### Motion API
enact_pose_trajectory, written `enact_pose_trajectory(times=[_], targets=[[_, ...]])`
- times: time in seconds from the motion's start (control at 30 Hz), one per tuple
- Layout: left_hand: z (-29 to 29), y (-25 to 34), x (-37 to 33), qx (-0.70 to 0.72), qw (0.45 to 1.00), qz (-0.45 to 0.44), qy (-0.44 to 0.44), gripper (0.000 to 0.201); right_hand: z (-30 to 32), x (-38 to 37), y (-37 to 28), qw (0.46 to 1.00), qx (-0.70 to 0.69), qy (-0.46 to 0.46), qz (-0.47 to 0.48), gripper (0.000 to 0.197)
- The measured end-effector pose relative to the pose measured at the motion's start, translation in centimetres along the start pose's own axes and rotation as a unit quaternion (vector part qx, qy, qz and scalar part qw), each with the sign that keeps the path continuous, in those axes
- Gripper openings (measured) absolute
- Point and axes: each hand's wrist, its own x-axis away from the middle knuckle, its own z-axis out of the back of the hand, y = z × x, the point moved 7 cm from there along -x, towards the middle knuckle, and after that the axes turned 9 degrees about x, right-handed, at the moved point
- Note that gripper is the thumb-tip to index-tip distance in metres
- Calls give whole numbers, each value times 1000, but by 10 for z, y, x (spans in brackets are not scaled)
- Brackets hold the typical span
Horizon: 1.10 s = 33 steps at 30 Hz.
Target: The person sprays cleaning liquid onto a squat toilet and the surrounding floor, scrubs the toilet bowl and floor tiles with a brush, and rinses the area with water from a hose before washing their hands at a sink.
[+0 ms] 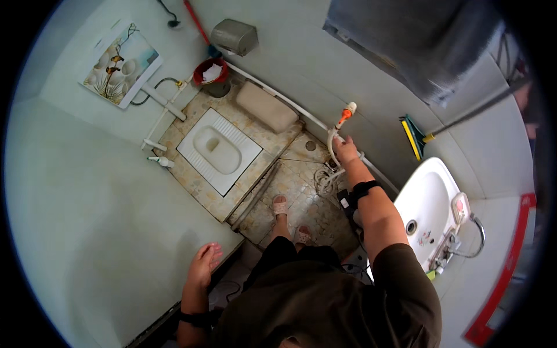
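Note:
My right hand point(346, 152) reaches forward to the wall, just below a white pipe tap with an orange handle point(346, 113). Its fingers are apart, beside a pale hose point(331, 145) that hangs from the tap; whether they touch it is hard to make out. Below, the rest of the hose point(326, 181) lies coiled on the tiled floor. At the lower left, my left hand point(204, 264) hovers near the pale wall, fingers loosely bent and holding nothing. Dark bands circle both my forearms.
A squat toilet point(219, 152) sits on a raised tiled step ahead. Behind it stand a red-rimmed bin point(210, 72) and a beige block-shaped object point(267, 107). A white washbasin point(426, 203) is at my right, with a green-and-yellow squeegee point(413, 137) beyond it.

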Motion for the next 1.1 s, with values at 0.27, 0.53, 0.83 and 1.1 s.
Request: enact_pose_trajectory(times=[0.27, 0.53, 0.83, 1.1], targets=[[-30, 21, -78, 27, 999, 46, -12, 34, 28, -73, -27, 992, 123, 35, -9, 34], [-36, 34, -124, -16, 995, 96, -28, 35, 66, -62, -49, 969, 230, -48, 72, 31], [-29, -13, -171, -47, 982, 177, 40, 29, 37, -71, 153, 915, -205, 43, -345, 27], [-22, -58, -214, -56, 967, 239, 73, 26, 18, -158, 423, 941, -21, 28, -336, 39]])
